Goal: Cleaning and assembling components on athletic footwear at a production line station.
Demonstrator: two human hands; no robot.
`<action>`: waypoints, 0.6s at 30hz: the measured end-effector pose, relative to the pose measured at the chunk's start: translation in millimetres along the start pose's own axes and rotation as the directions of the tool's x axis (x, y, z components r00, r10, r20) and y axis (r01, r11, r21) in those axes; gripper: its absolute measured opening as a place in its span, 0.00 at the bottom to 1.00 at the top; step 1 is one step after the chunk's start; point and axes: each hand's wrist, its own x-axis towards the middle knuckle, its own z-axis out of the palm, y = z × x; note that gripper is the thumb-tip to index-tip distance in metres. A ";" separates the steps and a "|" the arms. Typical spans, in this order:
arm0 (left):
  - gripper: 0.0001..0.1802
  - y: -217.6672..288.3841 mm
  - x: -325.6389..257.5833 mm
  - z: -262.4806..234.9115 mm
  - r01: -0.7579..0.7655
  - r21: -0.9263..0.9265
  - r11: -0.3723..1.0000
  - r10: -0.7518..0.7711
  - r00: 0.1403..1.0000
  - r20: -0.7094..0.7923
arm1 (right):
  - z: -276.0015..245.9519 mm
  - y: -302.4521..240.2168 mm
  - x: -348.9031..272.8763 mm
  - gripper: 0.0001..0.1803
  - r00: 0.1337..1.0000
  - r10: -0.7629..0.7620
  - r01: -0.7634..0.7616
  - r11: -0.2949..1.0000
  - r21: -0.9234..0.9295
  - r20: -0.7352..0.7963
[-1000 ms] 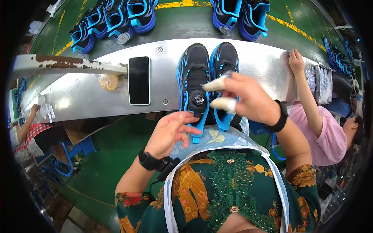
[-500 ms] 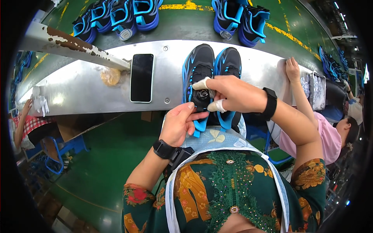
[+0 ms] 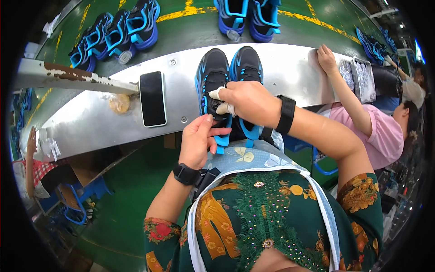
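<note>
Two black-and-blue sneakers stand side by side on the metal bench, toes pointing away from me. On the left sneaker (image 3: pixel 213 65), my right hand (image 3: pixel 251 103) has its thumb and index finger closed around the round lacing dial (image 3: pixel 217 104) on the tongue. Pale finger covers wrap those two fingertips. My left hand (image 3: pixel 195 141) pinches the same sneaker near its collar, thumb on the side and fingers curled beneath; the exact grip is partly hidden. Close beside it is the right sneaker (image 3: pixel 247 63), its collar partly behind my right hand.
On the bench (image 3: pixel 122 129) lie a phone (image 3: pixel 152 99) and a round yellowish item (image 3: pixel 119 104). A chipped metal post (image 3: pixel 77 77) crosses the left side. More sneakers (image 3: pixel 142 27) stand beyond the bench. A co-worker's arm (image 3: pixel 344 84) rests at the right, near a tray (image 3: pixel 364 80).
The view has shifted, so the bench and sneakers appear further left. My right finger and thumb have moved in around the dial. My left hand stays at the sneaker's collar.
</note>
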 end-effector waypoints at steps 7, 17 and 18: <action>0.19 10.0 -42.1 4.1 -0.301 0.473 0.828 0.331 0.943 0.021 | -58.9 67.8 -57.2 0.18 0.932 0.334 -0.235 0.849 0.473 -0.137; 0.47 7.7 -7.3 56.6 -0.226 0.961 0.159 0.341 0.926 0.162 | -1.8 52.8 -62.3 0.22 0.979 0.080 -0.036 0.975 0.221 -0.190; 0.49 0.7 -0.3 60.8 -0.255 0.957 0.139 0.398 0.899 0.182 | -3.6 54.7 -62.7 0.22 0.979 0.072 -0.027 0.973 0.227 -0.192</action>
